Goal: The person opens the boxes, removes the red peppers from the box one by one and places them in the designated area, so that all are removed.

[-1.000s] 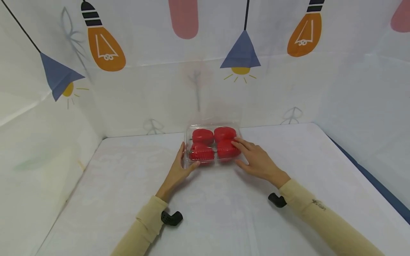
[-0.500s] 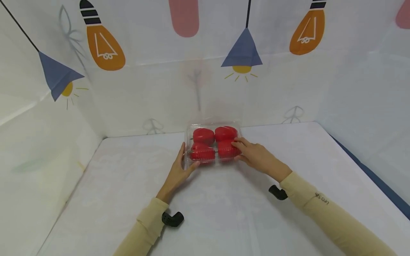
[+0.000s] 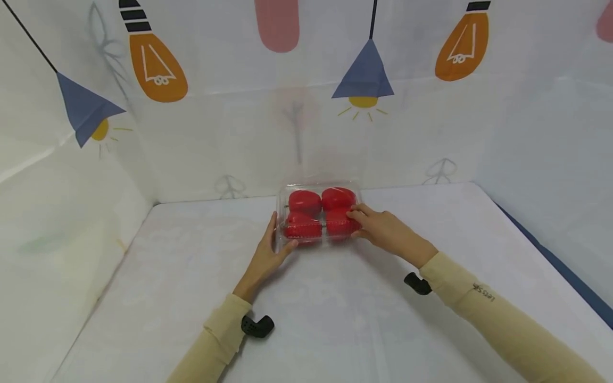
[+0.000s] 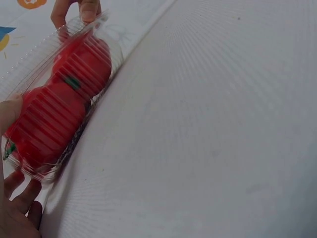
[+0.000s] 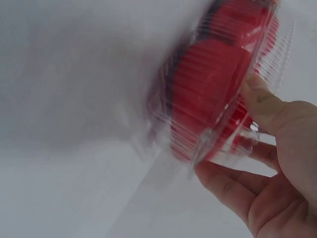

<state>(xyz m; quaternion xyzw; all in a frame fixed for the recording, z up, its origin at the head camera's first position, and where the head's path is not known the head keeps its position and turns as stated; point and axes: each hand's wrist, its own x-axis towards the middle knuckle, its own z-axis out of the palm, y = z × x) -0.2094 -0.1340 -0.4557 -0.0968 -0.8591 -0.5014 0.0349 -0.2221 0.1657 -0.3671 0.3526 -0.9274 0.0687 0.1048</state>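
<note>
A clear plastic clamshell box (image 3: 320, 187) sits toward the back of the white table, holding several glossy red pieces (image 3: 303, 226) shaped like apples or bell peppers. Green stems (image 4: 73, 83) show through the ribbed wall in the left wrist view. My left hand (image 3: 265, 258) grips the box's left side, thumb at the front and fingers along the side. From the right, my right hand (image 3: 389, 234) holds the front corner. The right wrist view shows the thumb (image 5: 262, 101) on the rim, with fingers (image 5: 230, 186) under the edge.
The white-covered table (image 3: 316, 324) spreads in front of the box. A white printed cloth backdrop (image 3: 225, 138) rises right behind it, with cloth on both sides. Black wrist-worn pieces (image 3: 257, 326) stick out beside each sleeve.
My right hand has drawn its thumb in and taken hold of the box's right front corner. The left hand and the box have stayed almost in place.
</note>
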